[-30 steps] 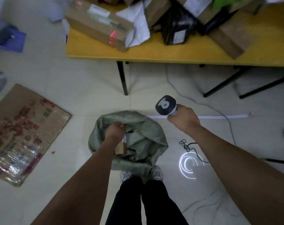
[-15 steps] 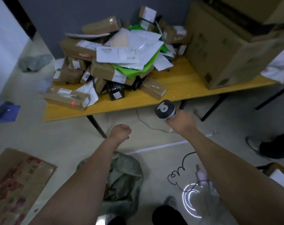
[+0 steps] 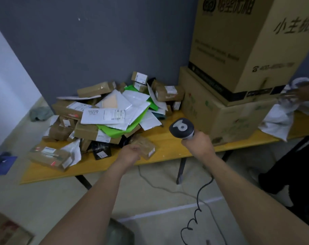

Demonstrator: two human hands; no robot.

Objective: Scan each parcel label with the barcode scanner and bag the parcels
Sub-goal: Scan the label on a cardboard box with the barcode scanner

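Observation:
A heap of parcels (image 3: 113,112), brown boxes plus white and green mailers, covers the left part of the yellow table (image 3: 169,147). A small brown parcel (image 3: 147,146) lies at the table's front edge, apart from the heap. My left hand (image 3: 130,154) is at its near end, fingers curled against it; blur hides whether it has a hold. My right hand (image 3: 198,145) grips the handle of the grey barcode scanner (image 3: 182,128), held upright over the table edge. The top of the green sack (image 3: 120,234) shows on the floor below my left arm.
Two big cardboard boxes (image 3: 229,96) are stacked on the table's right half. Another person's hand (image 3: 307,94) handles a white bag (image 3: 281,119) at far right; their dark clothing (image 3: 291,174) stands beside the table. The scanner's coiled cable (image 3: 194,220) hangs to the floor. Flattened cardboard (image 3: 7,232) lies bottom left.
My view has lifted from the sack on the floor to the table. My left hand left the sack and moved up to the small brown parcel. The scanner rose with my right hand.

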